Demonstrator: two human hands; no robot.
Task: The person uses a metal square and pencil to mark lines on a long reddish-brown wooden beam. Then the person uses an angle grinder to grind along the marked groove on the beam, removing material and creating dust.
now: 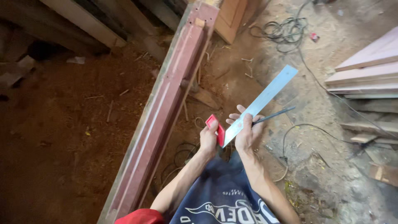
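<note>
Both grips clamped: left hand (208, 139) on try square's red stock (216, 128), right hand (247, 132) w/ steel blade (261, 103) & pencil (274, 115).

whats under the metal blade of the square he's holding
Beneath the metal blade lie right hand fingers, a dark pencil, and sawdust-strewn floor. The palm's grip is covered by the blade.

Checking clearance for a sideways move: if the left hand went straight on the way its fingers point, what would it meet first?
The left hand points up-left, so likely the long reddish beam beside it; depth is unclear.
</note>
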